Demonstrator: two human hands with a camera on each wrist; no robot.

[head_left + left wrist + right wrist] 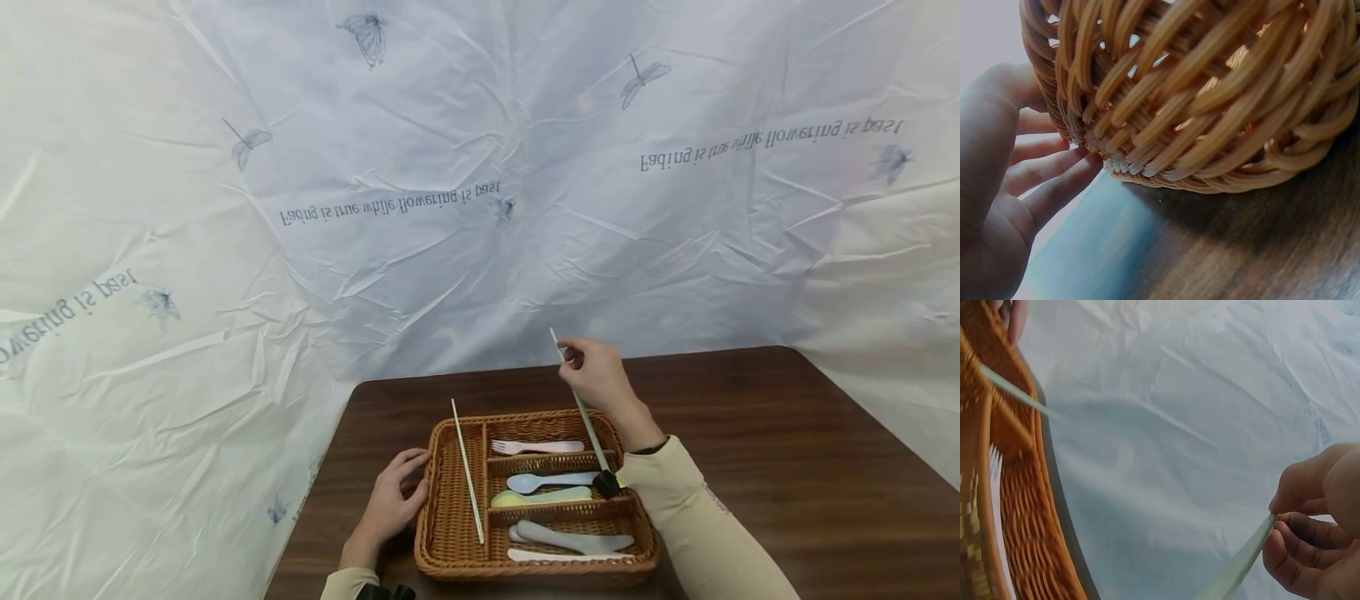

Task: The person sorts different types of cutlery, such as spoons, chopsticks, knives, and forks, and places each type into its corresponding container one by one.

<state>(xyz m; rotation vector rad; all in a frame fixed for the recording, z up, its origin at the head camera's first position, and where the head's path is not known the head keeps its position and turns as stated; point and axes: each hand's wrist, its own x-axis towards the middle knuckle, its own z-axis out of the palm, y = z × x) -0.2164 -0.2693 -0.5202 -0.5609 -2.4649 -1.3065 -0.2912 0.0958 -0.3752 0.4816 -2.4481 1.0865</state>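
A woven wicker cutlery basket stands on the dark wooden table. My left hand is at its left side, with rather straight fingers touching the wicker wall. Above the back right of the basket, my right hand pinches a pale green chopstick between thumb and fingertips; it slants down over the right compartments, its lower end partly hidden by the wrist strap. Another pale chopstick lies slanted in the long left compartment, its far end over the back rim.
The right compartments hold a pink fork, a blue spoon, a yellow-green spoon, grey knives and a pale pink knife. A wrinkled white printed sheet hangs behind and beside the table.
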